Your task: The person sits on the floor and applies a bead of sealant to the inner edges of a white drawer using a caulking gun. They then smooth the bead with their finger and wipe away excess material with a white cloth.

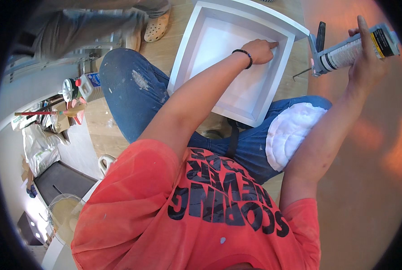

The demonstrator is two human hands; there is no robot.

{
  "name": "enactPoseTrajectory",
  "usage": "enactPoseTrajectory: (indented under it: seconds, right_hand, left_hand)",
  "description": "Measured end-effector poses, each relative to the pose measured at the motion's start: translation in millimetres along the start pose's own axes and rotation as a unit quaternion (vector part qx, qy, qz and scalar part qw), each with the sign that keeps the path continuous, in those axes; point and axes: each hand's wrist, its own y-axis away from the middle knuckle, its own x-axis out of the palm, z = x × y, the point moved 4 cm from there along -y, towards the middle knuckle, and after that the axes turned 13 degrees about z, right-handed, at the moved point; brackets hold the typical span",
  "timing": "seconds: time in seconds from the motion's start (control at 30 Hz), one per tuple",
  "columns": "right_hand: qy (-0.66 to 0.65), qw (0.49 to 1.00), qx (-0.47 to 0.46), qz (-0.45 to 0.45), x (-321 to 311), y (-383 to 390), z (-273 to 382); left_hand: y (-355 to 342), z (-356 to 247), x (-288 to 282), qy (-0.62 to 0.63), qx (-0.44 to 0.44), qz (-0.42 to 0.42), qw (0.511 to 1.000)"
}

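A white drawer (187,49) rests on its base across my lap and the floor, its inside facing up. My left hand (258,51), a dark beaded bracelet at its wrist, reaches into it. The stretched index finger touches the inner right side close to the far corner; the hand holds nothing. Out to the right, my right hand (366,67) grips a caulking gun (317,64) loaded with a sealant cartridge (343,55). Its index finger points up along the cartridge, and the thin nozzle points left toward the drawer. A white cloth (293,132) lies over my right thigh.
Another person's legs (93,33) and a tan clog (157,28) are at the upper left. Left of my knee stand a jug (91,87), a tub (69,90) and a brush (74,110). Behind them are plastic bags (41,146) and a fan (65,216). A brown reflective surface (349,189) spans the right.
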Motion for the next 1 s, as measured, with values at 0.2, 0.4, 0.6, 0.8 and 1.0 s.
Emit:
enactPoseTrajectory:
  seconds: [0.2, 0.4, 0.6, 0.8, 1.0]
  right_hand:
    - [-0.012, 1.000, -0.013, -0.003, -1.8, 0.2, -4.7]
    - [-0.012, 1.000, -0.027, -0.009, -1.6, -2.9, -6.1]
    - [0.029, 0.999, -0.022, 0.015, -8.2, -6.3, -14.0]
    - [-0.014, 0.998, 0.056, -0.004, -5.0, -5.1, -23.4]
    - [0.005, 0.997, 0.071, -0.003, -10.1, -7.9, -30.0]
  left_hand:
    - [30.8, -6.6, 20.0, -0.020, -0.016, 0.052, 0.998]
    - [93.3, -14.0, 50.5, -0.038, -0.010, 0.108, 0.993]
    - [120.3, -4.2, 50.9, 0.001, 0.008, 0.113, 0.994]
    - [85.5, 6.0, 4.2, 0.145, -0.021, -0.106, 0.983]
    - [50.8, 5.9, 2.7, 0.172, -0.008, -0.082, 0.982]
